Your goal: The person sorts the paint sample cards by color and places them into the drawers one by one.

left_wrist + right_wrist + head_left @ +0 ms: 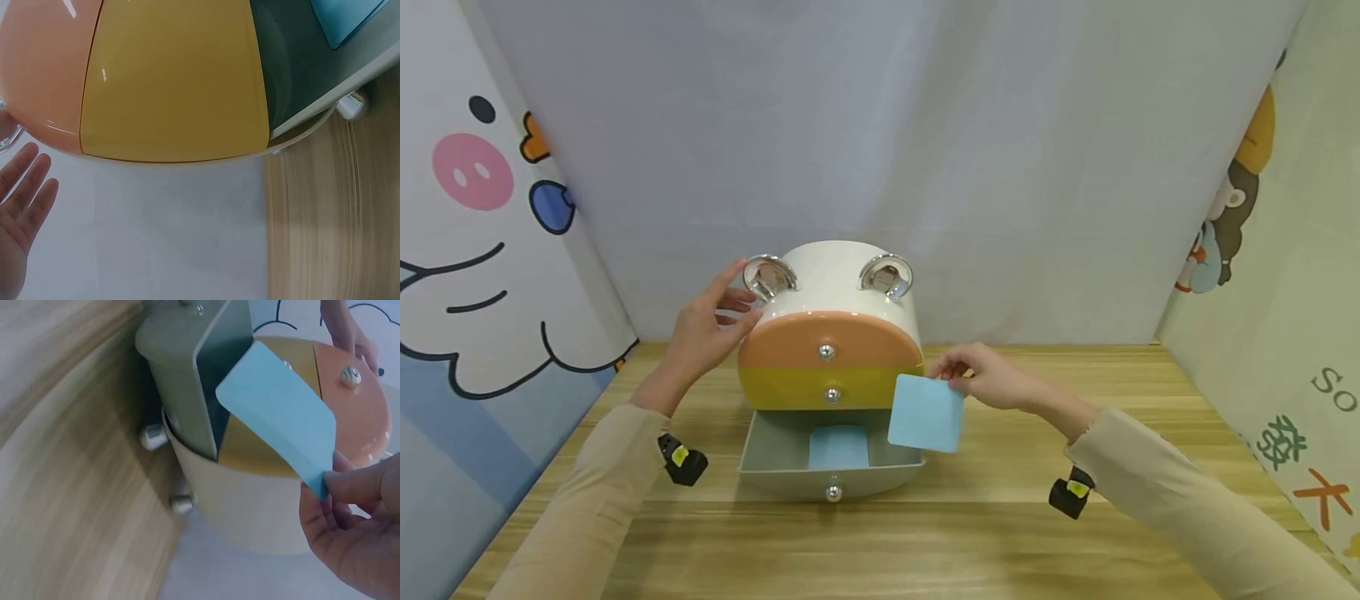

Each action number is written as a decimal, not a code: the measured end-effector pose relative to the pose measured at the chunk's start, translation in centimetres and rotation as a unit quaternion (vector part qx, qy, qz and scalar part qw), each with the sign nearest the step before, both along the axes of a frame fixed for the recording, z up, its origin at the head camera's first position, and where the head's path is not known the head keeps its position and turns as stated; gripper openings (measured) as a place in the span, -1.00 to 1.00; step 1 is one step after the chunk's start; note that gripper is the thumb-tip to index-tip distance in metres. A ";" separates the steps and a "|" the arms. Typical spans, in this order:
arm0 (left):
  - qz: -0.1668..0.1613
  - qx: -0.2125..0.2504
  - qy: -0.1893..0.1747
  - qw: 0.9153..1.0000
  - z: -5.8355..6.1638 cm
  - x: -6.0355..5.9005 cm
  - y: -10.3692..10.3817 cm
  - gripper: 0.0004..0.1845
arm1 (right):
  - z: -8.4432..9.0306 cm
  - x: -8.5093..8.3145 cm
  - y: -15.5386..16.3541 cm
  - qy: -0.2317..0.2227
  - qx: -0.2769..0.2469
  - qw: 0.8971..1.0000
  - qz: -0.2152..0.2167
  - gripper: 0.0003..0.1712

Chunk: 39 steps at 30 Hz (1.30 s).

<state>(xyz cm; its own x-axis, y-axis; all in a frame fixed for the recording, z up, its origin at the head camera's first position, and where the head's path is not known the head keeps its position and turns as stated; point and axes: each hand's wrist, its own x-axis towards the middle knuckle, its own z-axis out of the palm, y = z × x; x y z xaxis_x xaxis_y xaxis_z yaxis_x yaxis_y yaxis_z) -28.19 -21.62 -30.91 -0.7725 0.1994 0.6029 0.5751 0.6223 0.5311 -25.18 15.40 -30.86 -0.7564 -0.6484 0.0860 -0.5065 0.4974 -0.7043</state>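
Observation:
A rounded white drawer box (831, 275) stands on the wooden table (985, 533), with an orange drawer (827, 342), a yellow drawer (831, 390) and a grey bottom drawer (831, 467) pulled out. A light blue card (838, 447) lies inside that drawer. My right hand (981, 379) pinches another light blue card (926, 412) by its top corner, just right of the drawers; the card (281, 409) hangs beside the grey drawer (181, 369). My left hand (707, 325) rests with straight fingers against the box's upper left side, by a chrome ring handle (767, 275).
A second chrome ring handle (887, 275) sits on top at the right. A white curtain hangs behind, and cartoon-printed panels close both sides. The box stands on small chrome feet (152, 436). Bare wood lies in front and to the right.

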 end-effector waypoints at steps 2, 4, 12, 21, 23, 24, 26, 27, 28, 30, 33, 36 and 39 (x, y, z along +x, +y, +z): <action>0.001 -0.001 -0.001 1.000 0.0 0.0 0.0 -0.29 | -0.5 0.1 -0.7 0.017 -0.010 1.000 -0.008 -0.76; 0.002 -0.003 -0.001 1.000 0.0 0.0 -0.1 -0.29 | -1.0 0.3 -1.2 0.027 -0.025 0.999 -0.017 -0.75; 0.002 0.000 0.003 1.000 0.0 0.0 0.0 -0.28 | -2.6 0.7 -2.9 0.060 -0.070 0.995 -0.043 -0.75; -0.003 0.001 0.004 1.000 0.0 -0.1 -0.1 -0.29 | -4.5 1.1 -3.9 0.076 -0.070 0.994 -0.021 -0.74; -0.002 0.001 0.003 1.000 -0.1 -0.1 -0.1 -0.29 | -4.9 1.3 -4.1 0.083 -0.067 0.994 -0.019 -0.73; -0.002 0.001 0.003 1.000 -0.1 -0.1 -0.1 -0.29 | -5.1 1.4 -4.3 0.086 -0.064 0.994 -0.019 -0.72; -0.002 0.001 0.003 1.000 -0.1 -0.1 -0.1 -0.29 | -5.6 1.6 -4.6 0.097 -0.057 0.993 -0.019 -0.70; -0.001 0.001 0.003 1.000 -0.1 -0.1 -0.1 -0.29 | -5.8 1.6 -4.8 0.103 -0.055 0.993 -0.019 -0.70; -0.001 0.000 0.004 1.000 -0.1 -0.1 -0.1 -0.29 | -6.0 1.7 -4.9 0.111 -0.052 0.992 -0.019 -0.69; 0.000 0.000 0.005 1.000 -0.1 -0.1 -0.1 -0.29 | -6.3 1.8 -5.2 0.122 -0.047 0.991 -0.022 -0.67; 0.001 0.000 0.006 1.000 0.0 -0.1 -0.1 -0.29 | -6.6 1.8 -5.5 0.140 -0.042 0.989 -0.025 -0.66; 0.001 0.001 0.004 1.000 0.0 -0.1 -0.1 -0.28 | -6.8 1.8 -5.7 0.152 -0.038 0.987 -0.026 -0.66; 0.000 0.000 0.002 1.000 0.0 -0.1 -0.1 -0.28 | -7.1 1.7 -5.8 0.170 -0.036 0.985 -0.023 -0.67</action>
<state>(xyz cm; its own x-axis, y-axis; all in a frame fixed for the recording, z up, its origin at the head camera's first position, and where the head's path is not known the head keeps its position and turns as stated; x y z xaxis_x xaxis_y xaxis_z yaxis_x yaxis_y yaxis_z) -28.29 -21.70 -30.93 -0.7697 0.1991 0.6066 0.5774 0.6224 0.5284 -23.49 9.62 -37.92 -0.7043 -0.5973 0.3838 -0.6972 0.4801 -0.5323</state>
